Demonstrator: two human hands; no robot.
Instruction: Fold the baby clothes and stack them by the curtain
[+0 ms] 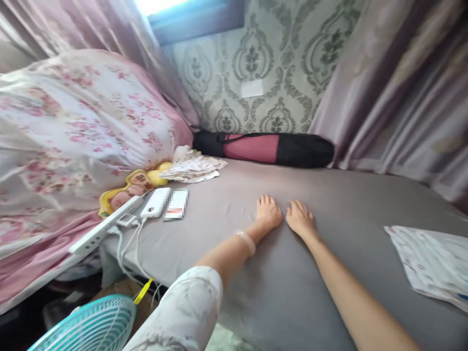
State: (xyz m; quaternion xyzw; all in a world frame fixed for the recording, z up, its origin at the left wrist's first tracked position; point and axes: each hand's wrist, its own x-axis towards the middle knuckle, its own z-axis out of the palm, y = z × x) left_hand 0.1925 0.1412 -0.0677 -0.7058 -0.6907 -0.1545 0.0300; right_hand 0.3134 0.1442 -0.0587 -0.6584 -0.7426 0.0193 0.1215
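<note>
The grey sheet lies directly beneath the left hand and right hand, neither nearer, stretching ahead to the long bag lying crosswise. Both hands rest palm down, fingers slightly spread, gripping nothing visible.

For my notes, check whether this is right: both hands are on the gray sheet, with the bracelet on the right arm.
Not quite: the head view shows the bracelet on the left arm, not the right. The left hand and right hand are on the gray sheet.
</note>
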